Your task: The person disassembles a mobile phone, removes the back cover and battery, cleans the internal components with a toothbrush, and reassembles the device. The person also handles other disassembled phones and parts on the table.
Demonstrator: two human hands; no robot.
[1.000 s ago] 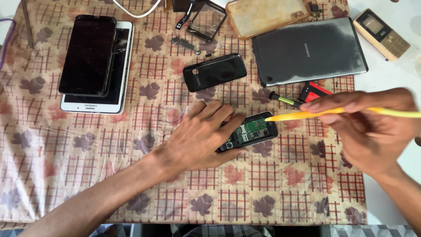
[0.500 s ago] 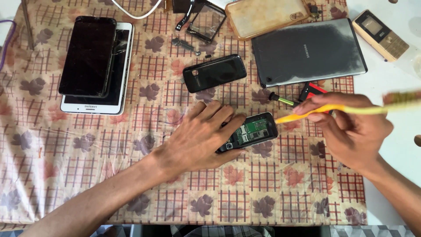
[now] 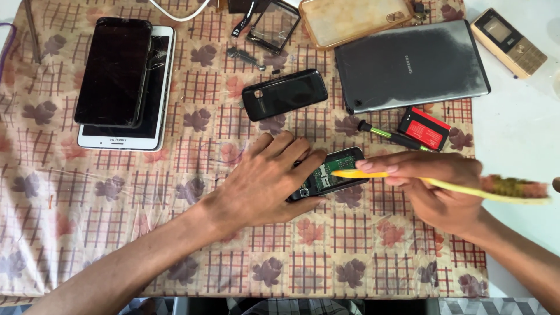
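**Head view: opened phone pinned, brush handle at its board**

Left hand lies flat, fingers spread, pressing down on the opened phone, which rests on the patterned cloth over the surface, near the middle. Its green board faces up. Right hand is closed around a yellow brush, bristles out to the right, handle tip over the phone's right end. Just above lie a screwdriver and a red battery. Farther up: a black back cover, a grey tablet, two stacked phones at left.
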